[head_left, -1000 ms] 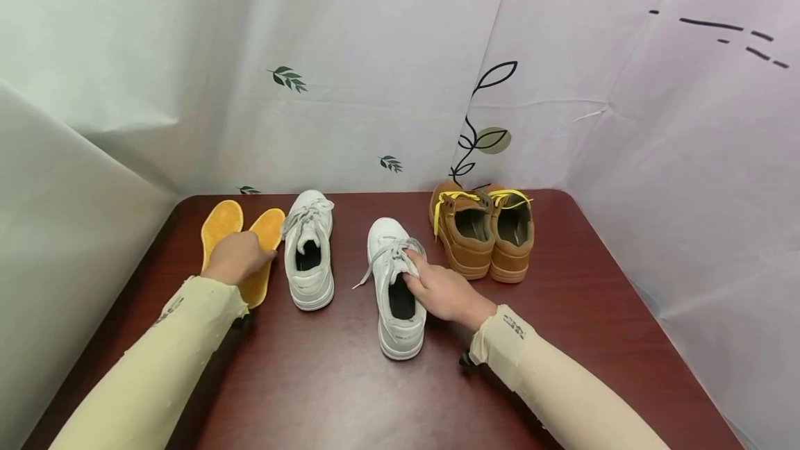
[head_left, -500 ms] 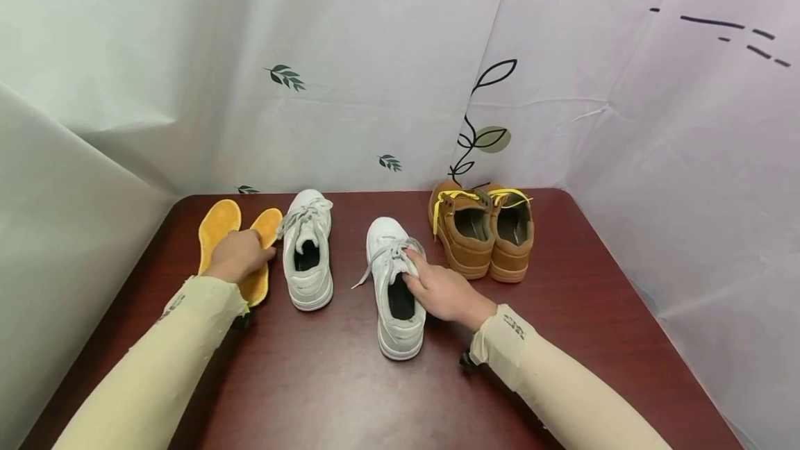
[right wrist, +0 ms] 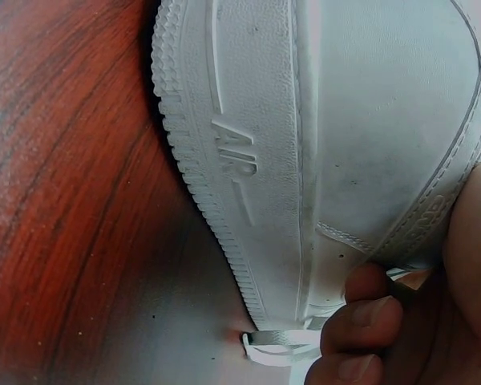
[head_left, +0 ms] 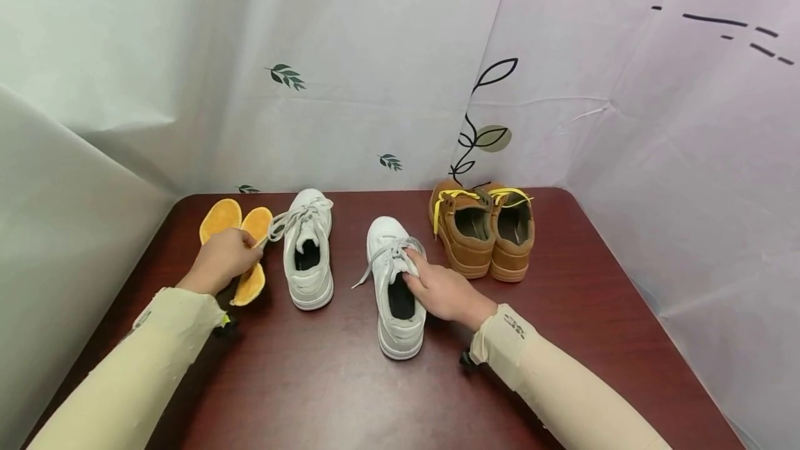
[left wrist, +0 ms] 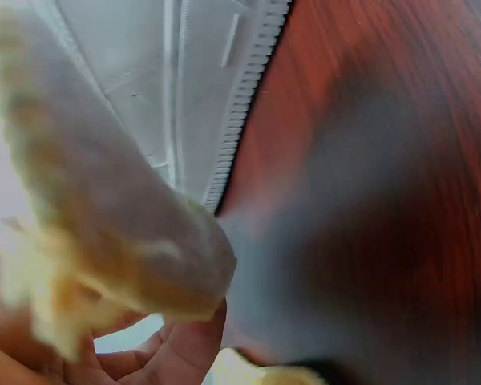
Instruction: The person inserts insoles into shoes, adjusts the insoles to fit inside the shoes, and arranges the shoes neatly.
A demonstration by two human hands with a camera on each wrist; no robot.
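Note:
Two yellow fuzzy insoles lie at the far left of the table. My left hand (head_left: 219,259) pinches the right-hand insole (head_left: 250,287) near its middle, and that insole is bent, its near end hanging below the fingers. The other insole (head_left: 220,217) lies just beyond, partly hidden by the hand. In the left wrist view the held insole (left wrist: 120,184) is blurred and close. At the centre stands a white sneaker (head_left: 401,339) with grey laces; my right hand (head_left: 446,290) grips its right side by the opening. A second white sneaker (head_left: 310,287) stands beside the insoles.
A pair of brown shoes with yellow laces (head_left: 471,255) stands side by side at the back right of the dark red table (head_left: 337,394). White patterned sheeting (head_left: 350,54) hangs behind and along both sides.
My left hand has drawn slightly left and raised the right-hand insole, which now bends where it lay flat before. My right hand and its sneaker have stayed in place.

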